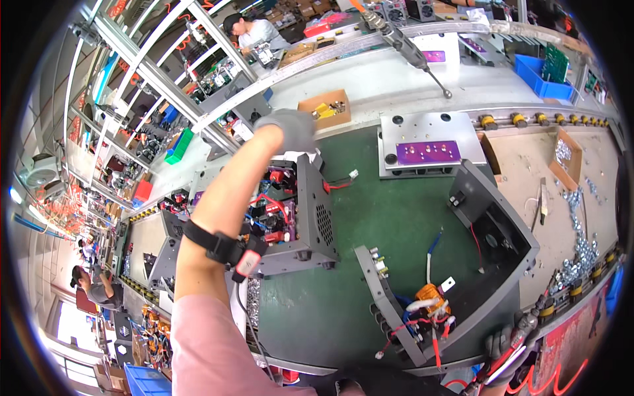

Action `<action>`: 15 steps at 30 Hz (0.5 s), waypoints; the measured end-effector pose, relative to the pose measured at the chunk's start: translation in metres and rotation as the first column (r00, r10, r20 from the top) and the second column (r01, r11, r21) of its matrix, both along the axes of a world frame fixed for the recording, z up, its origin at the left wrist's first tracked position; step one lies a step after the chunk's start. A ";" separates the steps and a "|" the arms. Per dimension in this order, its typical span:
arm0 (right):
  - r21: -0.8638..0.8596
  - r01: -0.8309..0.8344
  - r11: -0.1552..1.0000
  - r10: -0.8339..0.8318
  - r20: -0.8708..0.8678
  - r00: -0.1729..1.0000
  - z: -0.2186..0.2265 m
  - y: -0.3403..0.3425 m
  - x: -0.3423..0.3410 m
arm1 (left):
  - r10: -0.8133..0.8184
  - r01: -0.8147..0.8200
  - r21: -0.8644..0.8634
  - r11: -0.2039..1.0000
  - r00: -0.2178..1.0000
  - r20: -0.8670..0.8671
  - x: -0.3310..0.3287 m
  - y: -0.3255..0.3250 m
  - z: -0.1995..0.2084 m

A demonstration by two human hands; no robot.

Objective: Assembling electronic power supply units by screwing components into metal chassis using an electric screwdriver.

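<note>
My left hand (288,129), in a grey glove, reaches past a dark metal chassis (290,254) with red parts and wiring inside. It is beside a small cardboard box (325,109) of small metal parts; its fingers are smeared and partly hidden. At the lower right, my gloved right hand (496,348) is closed around a red and black power screwdriver (520,333). Left of that hand, an open dark metal housing (505,228) lies on the green mat, with an orange-wound coil (430,300) and loose wires in its near part.
A silver metal plate with a purple circuit board (428,153) sits at the mat's far side. Loose screws (578,247) are scattered at right, below a cardboard tray (565,158). A second screwdriver (413,53) hangs overhead. Other people (254,33) work beyond the frame rails.
</note>
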State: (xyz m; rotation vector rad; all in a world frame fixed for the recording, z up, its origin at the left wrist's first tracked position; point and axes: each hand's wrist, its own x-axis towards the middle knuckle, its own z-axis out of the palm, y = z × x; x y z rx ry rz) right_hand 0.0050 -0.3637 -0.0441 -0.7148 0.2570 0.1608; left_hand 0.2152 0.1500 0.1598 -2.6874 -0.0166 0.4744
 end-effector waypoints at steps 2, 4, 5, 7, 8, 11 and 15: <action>-0.051 -0.013 0.999 0.009 -0.074 0.997 0.023 0.007 0.002 | 0.056 -0.064 -0.036 0.997 0.982 -0.181 0.004 0.065 -0.008; -0.085 0.106 0.991 -0.122 -0.214 0.969 0.048 0.020 0.008 | 0.013 -0.043 -0.095 0.995 0.953 -0.304 0.002 0.072 -0.018; -0.086 0.107 0.991 -0.123 -0.216 0.969 0.046 0.022 0.008 | 0.021 -0.067 -0.141 0.988 0.952 -0.307 0.000 0.076 -0.025; -0.049 0.088 0.995 -0.094 -0.134 0.987 0.038 0.025 0.003 | 0.028 -0.083 -0.146 0.986 0.938 -0.346 -0.001 0.073 -0.028; -0.027 0.100 0.995 -0.103 -0.121 0.987 0.035 0.024 0.003 | 0.031 -0.096 -0.151 0.984 0.923 -0.383 -0.002 0.061 -0.026; 0.006 -0.081 0.997 0.080 0.067 0.995 0.023 0.012 0.001 | 0.212 -0.238 -0.040 0.970 0.919 -0.333 -0.023 0.027 -0.008; 0.030 -0.035 0.999 0.029 0.198 0.980 -0.015 0.002 0.005 | 0.181 -0.177 0.050 0.983 0.980 -0.083 -0.044 0.039 -0.022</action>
